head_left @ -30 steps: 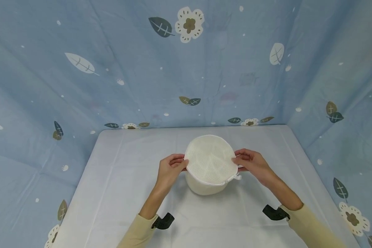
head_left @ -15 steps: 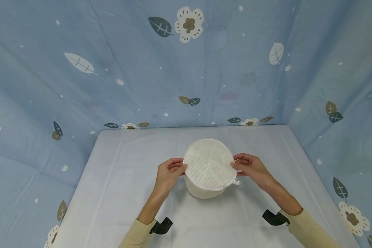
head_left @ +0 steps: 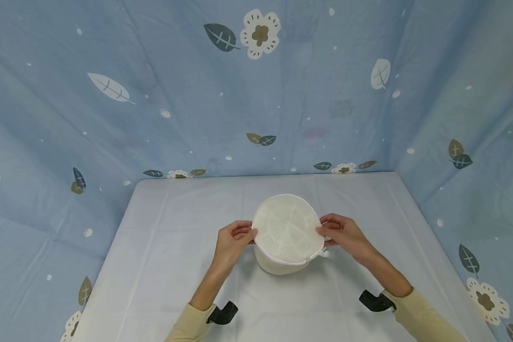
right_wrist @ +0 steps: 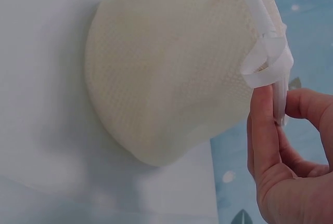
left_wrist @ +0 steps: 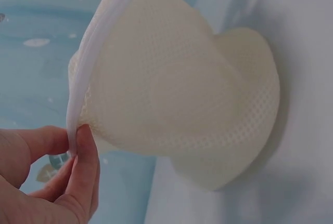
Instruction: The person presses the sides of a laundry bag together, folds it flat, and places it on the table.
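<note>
A cream mesh laundry bag (head_left: 287,228), round and drum-shaped with white edging, stands upright on the table. My left hand (head_left: 234,240) pinches the left side of its top rim between thumb and fingers. On the opposite side my right hand (head_left: 344,235) pinches the rim too. A small white ribbon loop (right_wrist: 268,63) hangs from the edging right by the right fingertips. The left wrist view shows the white edging (left_wrist: 86,68) caught between thumb and fingers, with the bag's soft side wall sagging into folds. The bag's inside is hidden by its mesh top.
A white cloth covers the table (head_left: 171,266). Blue patterned fabric (head_left: 188,95) hangs behind it and along both sides, right at the table's edges. Black wrist cameras (head_left: 223,313) sit on both forearms.
Both hands have brought the bag's top slightly toward me and a little left, keeping their pinch on the rim. The bag's base has shifted only slightly.
</note>
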Demonstrator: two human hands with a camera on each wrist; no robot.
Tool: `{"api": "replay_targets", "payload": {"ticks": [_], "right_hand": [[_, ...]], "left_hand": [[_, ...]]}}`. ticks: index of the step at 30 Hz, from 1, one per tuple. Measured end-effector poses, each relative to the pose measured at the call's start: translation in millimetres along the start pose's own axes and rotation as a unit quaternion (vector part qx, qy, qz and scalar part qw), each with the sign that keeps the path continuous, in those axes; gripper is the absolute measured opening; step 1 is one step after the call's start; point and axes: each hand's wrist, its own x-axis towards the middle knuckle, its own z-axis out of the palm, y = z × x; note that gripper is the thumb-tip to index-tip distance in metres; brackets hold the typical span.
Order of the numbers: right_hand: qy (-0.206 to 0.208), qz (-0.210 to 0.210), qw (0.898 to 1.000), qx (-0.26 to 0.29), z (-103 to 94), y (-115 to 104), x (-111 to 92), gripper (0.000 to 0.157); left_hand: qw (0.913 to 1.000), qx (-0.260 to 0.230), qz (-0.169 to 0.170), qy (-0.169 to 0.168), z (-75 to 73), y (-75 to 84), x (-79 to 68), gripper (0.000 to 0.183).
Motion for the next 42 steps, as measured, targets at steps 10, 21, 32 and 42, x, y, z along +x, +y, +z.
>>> {"api": "replay_targets", "payload": {"ticks": [10, 21, 32, 42], "right_hand": [[0.004, 0.012, 1.000, -0.008, 5.5, 5.9, 1.3, 0.040], [0.002, 0.021, 1.000, 0.004, 11.9, 15.5, 6.4, 0.040], [-0.003, 0.034, 0.999, 0.003, 15.9, 31.1, 13.1, 0.037], [-0.016, 0.015, 1.000, 0.009, 18.4, 42.0, 14.6, 0.038]], "left_hand": [[0.9998, 0.015, -0.006, 0.006, -1.1, -9.0, 1.3, 0.029], [0.9996, 0.027, -0.009, 0.002, -4.4, -18.4, 2.7, 0.028], [0.9993, 0.035, -0.013, 0.005, -5.9, -31.5, 3.9, 0.030], [0.9987, 0.043, -0.025, 0.011, -6.4, -45.7, 8.8, 0.028]]}}
